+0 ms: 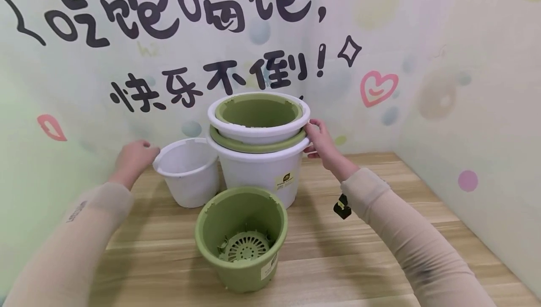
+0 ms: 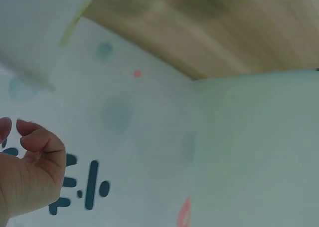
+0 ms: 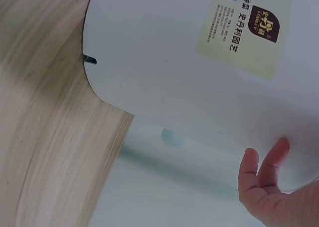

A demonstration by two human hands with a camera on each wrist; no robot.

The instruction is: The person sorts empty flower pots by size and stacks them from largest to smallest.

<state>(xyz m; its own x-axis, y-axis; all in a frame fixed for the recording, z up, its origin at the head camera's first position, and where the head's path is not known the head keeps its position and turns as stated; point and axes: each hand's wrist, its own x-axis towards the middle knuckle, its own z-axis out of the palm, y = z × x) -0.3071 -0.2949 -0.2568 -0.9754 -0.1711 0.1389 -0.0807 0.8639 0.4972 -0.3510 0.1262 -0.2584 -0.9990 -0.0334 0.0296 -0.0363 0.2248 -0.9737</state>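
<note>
1. Green slotted-base flowerpot (image 1: 242,222), lower centre: single.
2. White flowerpot (image 1: 191,186), centre left: single; your empty left hand (image 1: 134,157) loosely curled alongside.
3. Flowerpot stack (image 1: 253,172), centre: four already nested; your right hand (image 1: 324,145) touches it.

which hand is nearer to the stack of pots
Right. The right hand is at the right side of the stack, by its upper rims. The left hand is farther off, by the left rim of the separate white pot.
</note>
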